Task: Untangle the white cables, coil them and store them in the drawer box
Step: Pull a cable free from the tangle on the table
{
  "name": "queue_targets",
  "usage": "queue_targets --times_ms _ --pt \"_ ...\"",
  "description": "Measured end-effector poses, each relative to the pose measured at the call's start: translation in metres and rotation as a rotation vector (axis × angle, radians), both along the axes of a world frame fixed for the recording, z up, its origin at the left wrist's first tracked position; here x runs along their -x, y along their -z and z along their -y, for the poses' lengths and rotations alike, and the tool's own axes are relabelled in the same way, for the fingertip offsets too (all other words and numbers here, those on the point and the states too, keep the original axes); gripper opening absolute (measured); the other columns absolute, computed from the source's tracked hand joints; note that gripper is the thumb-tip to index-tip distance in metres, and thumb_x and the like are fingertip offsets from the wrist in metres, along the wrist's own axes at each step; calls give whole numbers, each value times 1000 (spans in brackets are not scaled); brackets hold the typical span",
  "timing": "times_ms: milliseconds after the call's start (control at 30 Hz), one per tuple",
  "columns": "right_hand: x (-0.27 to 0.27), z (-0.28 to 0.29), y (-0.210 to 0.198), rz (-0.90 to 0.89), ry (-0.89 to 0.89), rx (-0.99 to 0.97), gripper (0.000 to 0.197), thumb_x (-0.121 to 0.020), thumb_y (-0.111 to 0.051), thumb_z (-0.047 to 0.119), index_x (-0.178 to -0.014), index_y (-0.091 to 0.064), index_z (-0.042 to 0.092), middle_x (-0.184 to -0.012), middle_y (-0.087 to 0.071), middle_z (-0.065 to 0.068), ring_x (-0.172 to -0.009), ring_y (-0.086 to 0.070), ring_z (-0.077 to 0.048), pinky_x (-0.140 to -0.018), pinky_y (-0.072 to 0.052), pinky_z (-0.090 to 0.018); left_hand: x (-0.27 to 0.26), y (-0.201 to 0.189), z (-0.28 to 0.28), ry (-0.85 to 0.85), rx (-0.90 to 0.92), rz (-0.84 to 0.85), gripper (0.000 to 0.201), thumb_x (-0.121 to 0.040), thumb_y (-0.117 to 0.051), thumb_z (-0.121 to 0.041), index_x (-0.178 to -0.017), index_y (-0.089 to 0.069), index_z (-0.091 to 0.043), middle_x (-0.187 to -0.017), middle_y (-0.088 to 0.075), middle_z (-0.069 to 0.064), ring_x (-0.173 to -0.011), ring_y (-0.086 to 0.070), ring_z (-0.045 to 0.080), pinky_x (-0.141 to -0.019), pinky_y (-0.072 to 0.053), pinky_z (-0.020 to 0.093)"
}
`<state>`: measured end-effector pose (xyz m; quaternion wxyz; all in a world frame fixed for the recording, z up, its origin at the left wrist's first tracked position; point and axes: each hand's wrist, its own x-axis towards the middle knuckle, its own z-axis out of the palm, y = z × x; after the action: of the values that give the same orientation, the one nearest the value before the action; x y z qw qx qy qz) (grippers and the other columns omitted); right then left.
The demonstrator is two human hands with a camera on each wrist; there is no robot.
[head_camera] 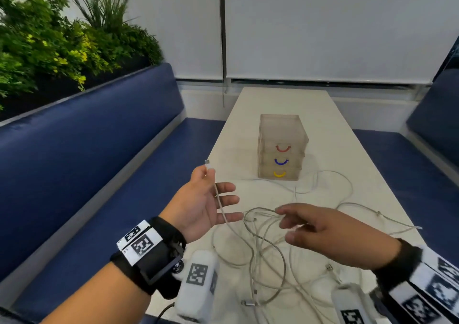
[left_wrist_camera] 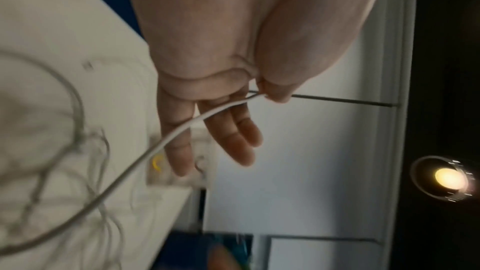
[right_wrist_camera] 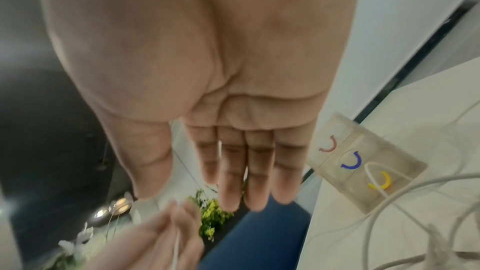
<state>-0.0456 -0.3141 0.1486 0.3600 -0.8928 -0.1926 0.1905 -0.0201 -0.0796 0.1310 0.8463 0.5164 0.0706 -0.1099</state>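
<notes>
white cables (head_camera: 268, 244) sprawl in thin tangled loops across the pale table (head_camera: 347, 149), in front of the frosted drawer box (head_camera: 282, 147). left hand (head_camera: 203, 204) pinches one cable end at thumb and forefinger; right hand (head_camera: 320, 226) hovers flat, fingers straight, gripping nothing. navy benches either side.

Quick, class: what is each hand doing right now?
Left hand: pinches a white cable near its plug, other fingers straight.
Right hand: open, holding nothing.

One drawer box (head_camera: 282, 147), three drawers, two hands.
</notes>
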Motion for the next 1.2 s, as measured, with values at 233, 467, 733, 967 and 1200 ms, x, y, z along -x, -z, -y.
queue_targets --times_ms 233,467,733,967,1200 --pt "-26 -56 22 -62 -63 -190 16 -85 -59 23 -100 -57 26 -88 -69 -7 -84 -65 -19 -81 -49 -33 -8 -26 48 -81 156 113 22 -100 -37 -36 -85 -42 -20 -51 -33 -4 -45 -27 10 -43 -30 21" --pt "-34 -25 18 -23 49 -109 18 -92 -49 29 -76 -58 25 -51 -43 9 -42 -45 -9 -52 -43 -26 -38 -26 1 -330 195 110 39 -96 -42 -44 -67 -43 -18 -47 -23 -7 -37 -20 8 -36 -19 20" --pt "-44 20 32 85 23 251 21 -91 -45 28 -73 -54 24 -73 -54 6 -53 -49 -2 -58 -41 -21 -69 -43 -77 -599 288 168 45 -97 -36 -49 -61 -41 -21 -45 -23 -8 -36 -19 9 -34 -17 22" --pt "-58 54 35 168 20 506 24 -91 -49 36 -74 -59 22 -75 -54 9 -81 -52 -14 -66 -37 -21 -71 -31 -95 -720 187 118 42 -95 -39 -47 -63 -42 -21 -48 -23 -7 -40 -18 10 -40 -14 23" --pt "-61 71 46 285 110 600 27 -89 -50 35 -95 -71 20 -104 -61 4 -102 -55 -15 -87 -46 -29 -71 -31 -107 -784 150 82 39 -94 -41 -45 -63 -43 -22 -50 -25 -8 -41 -20 10 -41 -15 23"
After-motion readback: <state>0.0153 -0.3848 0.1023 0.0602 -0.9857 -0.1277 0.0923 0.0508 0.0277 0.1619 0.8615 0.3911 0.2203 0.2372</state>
